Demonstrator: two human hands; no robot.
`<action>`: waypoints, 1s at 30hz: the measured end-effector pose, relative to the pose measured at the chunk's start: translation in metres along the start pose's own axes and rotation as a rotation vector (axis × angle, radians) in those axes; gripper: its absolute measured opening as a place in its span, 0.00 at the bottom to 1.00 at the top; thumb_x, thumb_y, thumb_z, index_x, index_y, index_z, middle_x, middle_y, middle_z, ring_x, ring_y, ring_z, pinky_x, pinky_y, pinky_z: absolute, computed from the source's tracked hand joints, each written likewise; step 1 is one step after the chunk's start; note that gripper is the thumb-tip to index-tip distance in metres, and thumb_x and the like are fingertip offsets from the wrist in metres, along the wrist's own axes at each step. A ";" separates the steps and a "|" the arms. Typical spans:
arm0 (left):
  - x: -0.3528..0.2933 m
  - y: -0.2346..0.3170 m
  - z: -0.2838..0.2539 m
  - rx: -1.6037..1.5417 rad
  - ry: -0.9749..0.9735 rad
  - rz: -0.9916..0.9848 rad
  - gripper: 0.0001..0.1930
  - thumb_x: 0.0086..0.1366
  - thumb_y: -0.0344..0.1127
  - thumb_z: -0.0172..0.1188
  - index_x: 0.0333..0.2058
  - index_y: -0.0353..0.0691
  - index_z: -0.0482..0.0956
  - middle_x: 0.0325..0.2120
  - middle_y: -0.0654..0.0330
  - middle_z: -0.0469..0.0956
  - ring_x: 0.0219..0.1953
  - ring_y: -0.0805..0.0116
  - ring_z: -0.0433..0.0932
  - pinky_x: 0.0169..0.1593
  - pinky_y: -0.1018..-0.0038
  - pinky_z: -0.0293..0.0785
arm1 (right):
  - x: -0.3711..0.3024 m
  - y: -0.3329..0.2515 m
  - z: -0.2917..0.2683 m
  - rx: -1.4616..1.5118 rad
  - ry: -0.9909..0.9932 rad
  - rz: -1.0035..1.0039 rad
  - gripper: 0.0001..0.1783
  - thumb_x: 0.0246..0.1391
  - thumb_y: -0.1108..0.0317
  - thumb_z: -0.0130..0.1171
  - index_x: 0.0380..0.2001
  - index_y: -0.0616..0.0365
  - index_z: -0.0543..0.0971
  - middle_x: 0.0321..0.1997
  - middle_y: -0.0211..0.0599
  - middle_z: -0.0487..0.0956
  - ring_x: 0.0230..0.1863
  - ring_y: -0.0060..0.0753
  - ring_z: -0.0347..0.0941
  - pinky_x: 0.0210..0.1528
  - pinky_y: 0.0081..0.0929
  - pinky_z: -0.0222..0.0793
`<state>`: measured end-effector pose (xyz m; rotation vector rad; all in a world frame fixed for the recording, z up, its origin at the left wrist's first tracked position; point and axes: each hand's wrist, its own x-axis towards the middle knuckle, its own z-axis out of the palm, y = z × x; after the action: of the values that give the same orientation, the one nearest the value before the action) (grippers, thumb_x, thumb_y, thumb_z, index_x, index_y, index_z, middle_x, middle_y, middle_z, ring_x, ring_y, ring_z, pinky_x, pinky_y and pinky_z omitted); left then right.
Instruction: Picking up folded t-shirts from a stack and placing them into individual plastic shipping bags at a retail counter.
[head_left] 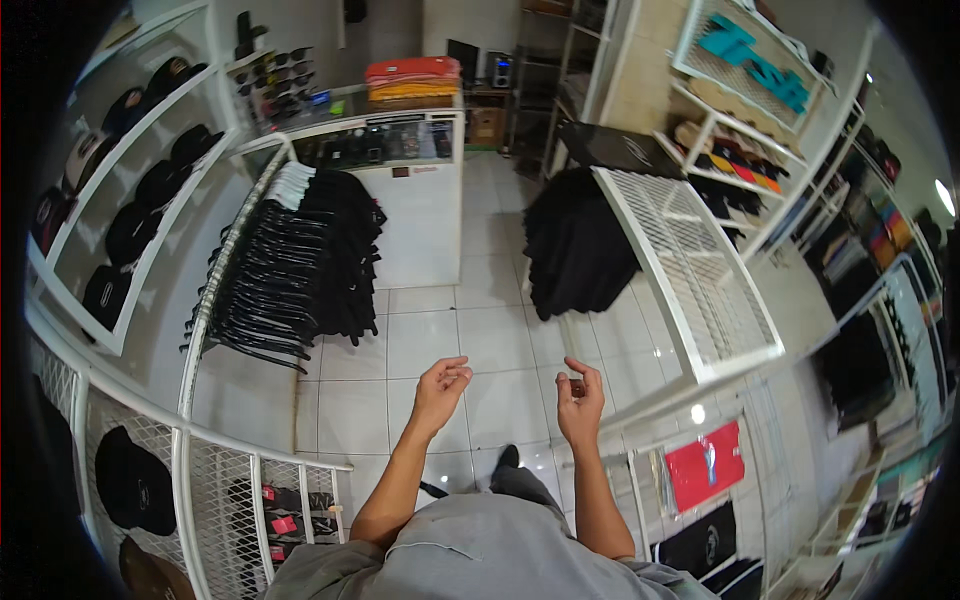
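Left hand point(440, 392) and right hand point(582, 402), fingers loosely curved and open, nothing visible gripped, above the tiled floor point(495, 330). The nearest stock, apart from both, is the hanging garments point(345, 235) at the floor's left side and the black clothes point(575, 245) at its right. The white shelf point(222, 70) contains caps point(133, 232); the rear display case point(420, 230) contains small items, with folded shirts point(412, 80) near its tabletop's point(355, 112) right edge. Open floor runs between the garment groups.

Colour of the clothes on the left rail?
Black clothes, with something white at the far end; head view.
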<state>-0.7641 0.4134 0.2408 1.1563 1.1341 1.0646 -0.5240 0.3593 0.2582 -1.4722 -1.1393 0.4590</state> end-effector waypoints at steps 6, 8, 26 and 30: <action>0.051 -0.013 -0.039 -0.038 0.109 -0.067 0.19 0.68 0.32 0.65 0.55 0.33 0.77 0.41 0.57 0.83 0.45 0.70 0.81 0.53 0.75 0.75 | 0.061 0.027 0.083 0.086 -0.150 0.003 0.10 0.62 0.74 0.62 0.46 0.59 0.83 0.45 0.39 0.78 0.32 0.25 0.79 0.34 0.23 0.74; 0.080 -0.017 -0.050 -0.033 0.151 -0.050 0.19 0.69 0.33 0.65 0.55 0.33 0.77 0.41 0.56 0.83 0.45 0.69 0.81 0.54 0.74 0.76 | 0.091 0.036 0.110 0.108 -0.203 0.024 0.09 0.61 0.74 0.62 0.45 0.59 0.83 0.44 0.39 0.78 0.31 0.24 0.79 0.34 0.23 0.74; 0.369 0.079 -0.087 0.015 0.299 0.149 0.15 0.69 0.27 0.64 0.53 0.32 0.79 0.40 0.60 0.84 0.44 0.75 0.80 0.52 0.77 0.75 | 0.425 0.022 0.275 0.190 -0.299 -0.163 0.09 0.60 0.74 0.62 0.43 0.59 0.84 0.38 0.38 0.80 0.29 0.25 0.78 0.33 0.24 0.73; 0.420 0.084 -0.104 0.014 0.351 0.170 0.14 0.69 0.27 0.64 0.52 0.32 0.79 0.39 0.60 0.84 0.43 0.75 0.81 0.51 0.77 0.75 | 0.467 0.014 0.308 0.125 -0.335 -0.197 0.09 0.60 0.75 0.61 0.43 0.59 0.84 0.39 0.39 0.81 0.30 0.26 0.79 0.35 0.24 0.74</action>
<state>-0.8183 0.8492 0.2770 1.1188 1.3316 1.4341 -0.5567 0.9155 0.3106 -1.1875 -1.4765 0.6432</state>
